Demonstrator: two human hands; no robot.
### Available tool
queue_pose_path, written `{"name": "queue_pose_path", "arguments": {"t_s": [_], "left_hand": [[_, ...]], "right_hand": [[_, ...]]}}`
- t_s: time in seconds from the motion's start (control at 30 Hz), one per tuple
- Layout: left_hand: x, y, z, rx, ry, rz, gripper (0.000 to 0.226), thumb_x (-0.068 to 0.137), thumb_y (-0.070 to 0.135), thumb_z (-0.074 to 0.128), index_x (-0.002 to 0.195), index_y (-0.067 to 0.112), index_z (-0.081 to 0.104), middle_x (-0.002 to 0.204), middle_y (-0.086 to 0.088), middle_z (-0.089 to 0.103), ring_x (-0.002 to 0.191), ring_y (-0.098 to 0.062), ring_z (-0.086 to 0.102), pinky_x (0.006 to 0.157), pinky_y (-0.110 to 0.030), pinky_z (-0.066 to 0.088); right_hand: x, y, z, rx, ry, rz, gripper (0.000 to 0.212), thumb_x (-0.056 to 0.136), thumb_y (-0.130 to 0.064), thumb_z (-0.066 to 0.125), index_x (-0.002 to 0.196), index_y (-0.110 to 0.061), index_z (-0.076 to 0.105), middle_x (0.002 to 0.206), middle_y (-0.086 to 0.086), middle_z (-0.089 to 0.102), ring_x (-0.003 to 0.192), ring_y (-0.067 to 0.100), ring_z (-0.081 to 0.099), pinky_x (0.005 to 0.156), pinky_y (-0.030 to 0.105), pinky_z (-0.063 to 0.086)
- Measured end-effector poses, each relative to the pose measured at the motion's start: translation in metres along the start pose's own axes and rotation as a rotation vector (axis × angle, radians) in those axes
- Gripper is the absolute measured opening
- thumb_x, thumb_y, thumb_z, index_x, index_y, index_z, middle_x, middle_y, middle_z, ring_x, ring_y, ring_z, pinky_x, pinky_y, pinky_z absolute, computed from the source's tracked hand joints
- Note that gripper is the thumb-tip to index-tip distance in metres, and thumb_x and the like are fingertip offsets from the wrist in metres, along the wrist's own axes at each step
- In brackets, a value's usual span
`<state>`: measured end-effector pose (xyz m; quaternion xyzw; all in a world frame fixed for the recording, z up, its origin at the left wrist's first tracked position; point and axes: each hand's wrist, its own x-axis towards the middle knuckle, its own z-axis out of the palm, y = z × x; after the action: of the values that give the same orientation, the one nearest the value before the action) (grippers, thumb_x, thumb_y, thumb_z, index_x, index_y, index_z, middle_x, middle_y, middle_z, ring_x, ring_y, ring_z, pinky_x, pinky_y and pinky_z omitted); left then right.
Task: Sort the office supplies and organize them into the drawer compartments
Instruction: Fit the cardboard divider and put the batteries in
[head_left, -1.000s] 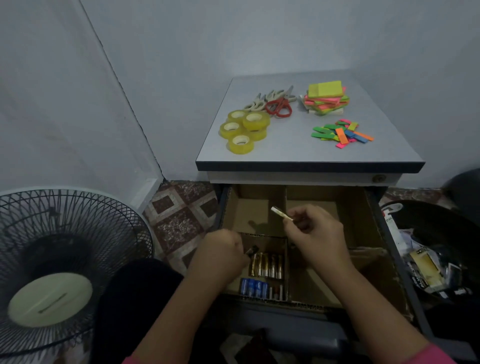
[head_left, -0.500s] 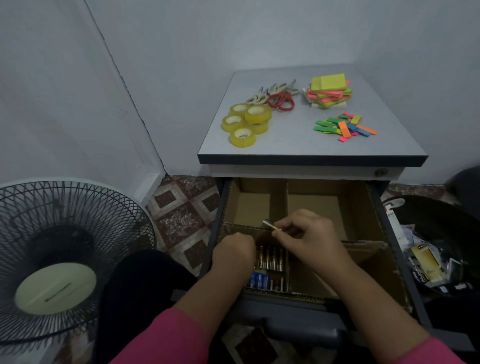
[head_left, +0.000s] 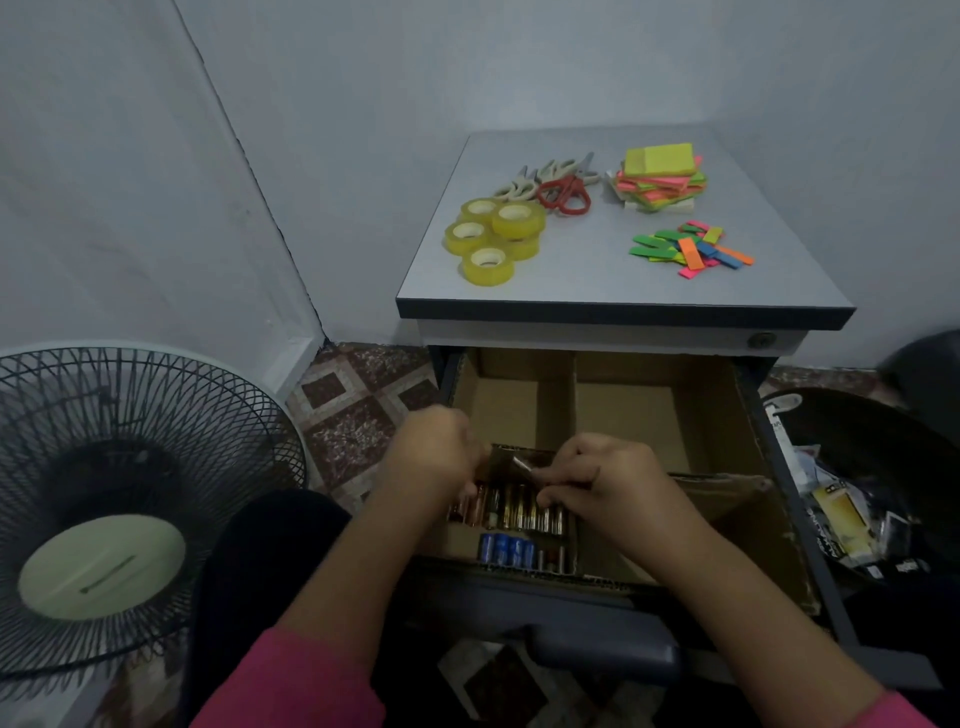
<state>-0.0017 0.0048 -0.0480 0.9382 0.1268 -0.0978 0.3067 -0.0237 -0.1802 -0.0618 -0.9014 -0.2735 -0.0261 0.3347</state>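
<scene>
The open drawer (head_left: 779, 467) has cardboard dividers. Its front left compartment holds a row of gold batteries (head_left: 524, 512) and some blue batteries (head_left: 506, 548). My right hand (head_left: 597, 478) pinches one battery (head_left: 522, 465) low over the gold row. My left hand (head_left: 436, 457) is curled at the compartment's left edge, fingers against the batteries; what it holds is hidden. On the cabinet top (head_left: 597, 291) lie yellow tape rolls (head_left: 491, 236), scissors (head_left: 561, 187), a sticky note stack (head_left: 660, 176) and loose coloured flags (head_left: 691, 249).
A floor fan (head_left: 119, 499) stands at the left. A dark bin (head_left: 872, 493) with packaging sits right of the drawer. The two rear drawer compartments (head_left: 628, 415) show bare cardboard. The tiled floor (head_left: 358, 410) is visible between fan and cabinet.
My right hand has lowered its battery from above the rear compartments down to the gold row. My left hand has shifted up and left along the compartment edge.
</scene>
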Motion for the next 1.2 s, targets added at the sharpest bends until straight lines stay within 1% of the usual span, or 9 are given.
{"name": "queue_pose_path", "arguments": {"t_s": [0.07, 0.17, 0.33, 0.47, 0.6, 0.9, 1.03, 1.13, 1.2], "left_hand": [[0.000, -0.011, -0.009, -0.300, 0.114, 0.024, 0.016, 0.093, 0.020, 0.059, 0.080, 0.011, 0.062, 0.066, -0.006, 0.065, 0.053, -0.013, 0.062, 0.057, -0.029, 0.054], [0.004, -0.022, -0.007, -0.486, 0.165, 0.038, 0.020, 0.092, 0.014, 0.061, 0.072, 0.012, 0.060, 0.060, -0.005, 0.062, 0.045, -0.011, 0.058, 0.051, -0.029, 0.051], [0.007, -0.028, 0.004, -0.528, 0.129, 0.042, 0.020, 0.091, 0.014, 0.063, 0.071, 0.012, 0.060, 0.060, -0.005, 0.062, 0.042, -0.007, 0.057, 0.045, -0.023, 0.047], [0.008, -0.027, 0.004, -0.561, 0.125, 0.059, 0.019, 0.091, 0.014, 0.062, 0.072, 0.012, 0.059, 0.061, -0.004, 0.061, 0.041, -0.005, 0.056, 0.045, -0.023, 0.048], [0.009, -0.026, 0.003, -0.574, 0.124, 0.070, 0.018, 0.092, 0.014, 0.061, 0.074, 0.012, 0.059, 0.061, -0.003, 0.060, 0.041, -0.003, 0.055, 0.044, -0.021, 0.047], [0.007, -0.029, -0.003, -0.543, 0.107, 0.079, 0.019, 0.092, 0.015, 0.061, 0.073, 0.013, 0.059, 0.063, -0.003, 0.062, 0.042, -0.002, 0.056, 0.049, -0.023, 0.050], [0.004, -0.027, -0.007, -0.487, 0.045, 0.082, 0.014, 0.091, 0.008, 0.060, 0.077, 0.011, 0.062, 0.066, -0.004, 0.063, 0.048, -0.004, 0.059, 0.052, -0.022, 0.051], [0.002, -0.025, -0.006, -0.366, -0.106, 0.091, 0.016, 0.091, 0.004, 0.058, 0.078, 0.013, 0.063, 0.068, -0.003, 0.065, 0.057, -0.009, 0.064, 0.060, -0.026, 0.055], [0.002, -0.020, -0.001, -0.118, -0.186, 0.142, 0.014, 0.092, 0.006, 0.055, 0.085, 0.011, 0.066, 0.077, -0.006, 0.069, 0.070, -0.015, 0.069, 0.071, -0.031, 0.058]], "right_hand": [[0.003, -0.009, 0.006, -0.123, -0.140, 0.025, 0.022, 0.088, -0.020, 0.065, 0.109, -0.020, 0.072, 0.105, -0.005, 0.059, 0.094, 0.009, 0.057, 0.083, 0.021, 0.048], [0.016, -0.019, 0.023, -0.286, -0.315, 0.122, 0.025, 0.094, -0.016, 0.054, 0.115, -0.017, 0.066, 0.114, 0.000, 0.056, 0.099, 0.017, 0.058, 0.085, 0.030, 0.050], [0.034, -0.018, 0.048, -0.357, -0.412, 0.189, 0.019, 0.089, -0.007, 0.056, 0.106, -0.011, 0.064, 0.105, 0.007, 0.060, 0.090, 0.023, 0.061, 0.071, 0.031, 0.051], [0.044, -0.019, 0.054, -0.357, -0.495, 0.202, 0.021, 0.089, -0.006, 0.058, 0.108, -0.012, 0.066, 0.106, 0.006, 0.061, 0.092, 0.023, 0.062, 0.075, 0.033, 0.054], [0.045, -0.026, 0.059, -0.338, -0.475, 0.174, 0.026, 0.091, -0.001, 0.050, 0.109, -0.010, 0.066, 0.107, 0.009, 0.063, 0.095, 0.025, 0.063, 0.078, 0.034, 0.054], [0.043, -0.034, 0.060, -0.446, -0.519, 0.221, 0.025, 0.090, 0.002, 0.048, 0.105, -0.007, 0.065, 0.104, 0.012, 0.065, 0.097, 0.030, 0.064, 0.072, 0.034, 0.049], [0.036, -0.033, 0.037, -0.441, -0.401, 0.173, 0.021, 0.094, -0.013, 0.052, 0.110, -0.020, 0.064, 0.099, 0.002, 0.062, 0.089, 0.018, 0.062, 0.070, 0.027, 0.048], [0.025, -0.021, 0.012, -0.411, -0.045, 0.109, 0.021, 0.094, -0.024, 0.052, 0.112, -0.026, 0.064, 0.103, -0.005, 0.062, 0.095, 0.011, 0.056, 0.075, 0.019, 0.039], [0.019, -0.005, -0.001, -0.367, 0.121, 0.156, 0.021, 0.092, -0.025, 0.056, 0.111, -0.025, 0.066, 0.104, -0.005, 0.062, 0.100, 0.013, 0.055, 0.079, 0.022, 0.037]]}}
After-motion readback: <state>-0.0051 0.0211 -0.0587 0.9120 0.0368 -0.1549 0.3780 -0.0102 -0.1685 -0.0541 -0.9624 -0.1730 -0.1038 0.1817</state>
